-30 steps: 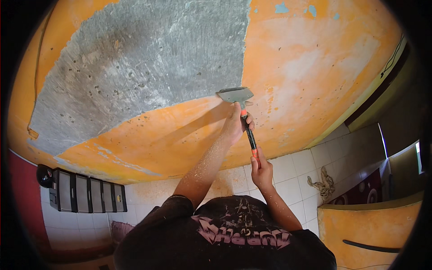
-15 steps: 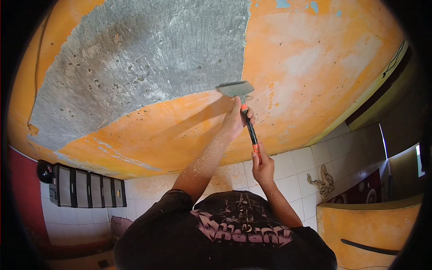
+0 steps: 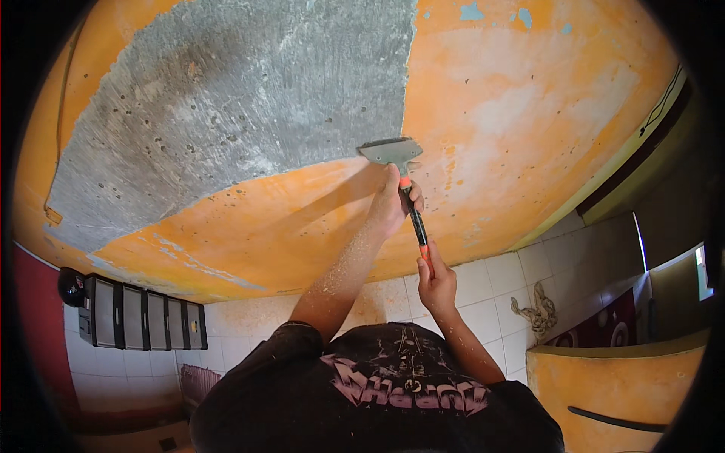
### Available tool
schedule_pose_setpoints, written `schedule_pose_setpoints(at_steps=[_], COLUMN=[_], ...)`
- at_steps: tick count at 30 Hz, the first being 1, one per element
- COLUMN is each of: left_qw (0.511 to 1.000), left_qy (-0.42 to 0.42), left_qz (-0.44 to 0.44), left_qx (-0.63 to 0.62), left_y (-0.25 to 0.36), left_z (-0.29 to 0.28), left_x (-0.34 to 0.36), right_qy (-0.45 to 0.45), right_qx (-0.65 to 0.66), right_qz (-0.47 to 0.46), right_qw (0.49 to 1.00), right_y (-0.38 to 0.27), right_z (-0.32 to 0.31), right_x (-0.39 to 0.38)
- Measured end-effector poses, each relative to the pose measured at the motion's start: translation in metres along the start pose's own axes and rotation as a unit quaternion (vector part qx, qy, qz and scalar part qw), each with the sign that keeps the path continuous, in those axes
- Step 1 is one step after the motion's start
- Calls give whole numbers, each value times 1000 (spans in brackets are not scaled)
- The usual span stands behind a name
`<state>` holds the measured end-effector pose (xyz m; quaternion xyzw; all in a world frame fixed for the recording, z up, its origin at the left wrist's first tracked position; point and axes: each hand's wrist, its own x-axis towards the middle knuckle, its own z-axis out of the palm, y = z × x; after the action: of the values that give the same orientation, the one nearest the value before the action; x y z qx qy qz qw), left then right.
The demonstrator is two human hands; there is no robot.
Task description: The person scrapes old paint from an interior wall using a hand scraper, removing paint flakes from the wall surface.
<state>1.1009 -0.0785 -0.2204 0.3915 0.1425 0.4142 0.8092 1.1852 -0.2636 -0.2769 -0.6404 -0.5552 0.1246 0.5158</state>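
Note:
A long-handled scraper [image 3: 390,152] with a wide grey blade and a black and orange handle is in both my hands. Its blade edge lies against the wall, where the bare grey patch [image 3: 287,83] meets the orange paint [image 3: 498,128]. My left hand [image 3: 390,202] is closed round the upper handle just below the blade, thumb along the neck. Lower down, my right hand [image 3: 437,283] grips the orange end of the handle. Pale flakes dot my left forearm.
A black drawer unit [image 3: 143,313] with grey fronts stands at the left, a black round object [image 3: 72,287] beside it. White floor tiles [image 3: 483,291] lie below the wall. A crumpled cloth [image 3: 538,308] is on the right, near an orange low wall [image 3: 612,385].
The view has shifted slightly, so the whole scene sits a little further left. Both hands keep their grip, and the scraper stays at nearly the same spot on the paint edge.

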Motion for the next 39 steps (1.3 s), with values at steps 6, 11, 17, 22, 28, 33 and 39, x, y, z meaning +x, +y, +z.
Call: schedule_pose_setpoints(at_steps=[6,11,17,22,28,33,39], left_qw=[999,999,999,999,1000,999,1000], left_qy=[32,38,42,38,7,40,-11], left_qz=[-13,-13,-5,-15,-2,-14,-6], left_qx=[1,-5,-5,-5,23,22,7], left_y=[-3,-3,-1,-7,16,-2,18], left_z=[9,-1,0,0,11,3,12], left_x=[-6,-4,-2,-9,4,-7,9], right_qy=[-2,1,6,28,-31,-6,26], right_qx=[2,-27,-16,-3,-4,11,12], right_qz=[-9,-16,-28,-51,52,4,-48], right_qw=[1000,1000,999,998,998,1000,998], right_y=[18,6,14,14,-10,11,-4], right_z=[3,1,7,9,-3,3,-1], right_x=[-4,-1,2,-6,11,-2,14])
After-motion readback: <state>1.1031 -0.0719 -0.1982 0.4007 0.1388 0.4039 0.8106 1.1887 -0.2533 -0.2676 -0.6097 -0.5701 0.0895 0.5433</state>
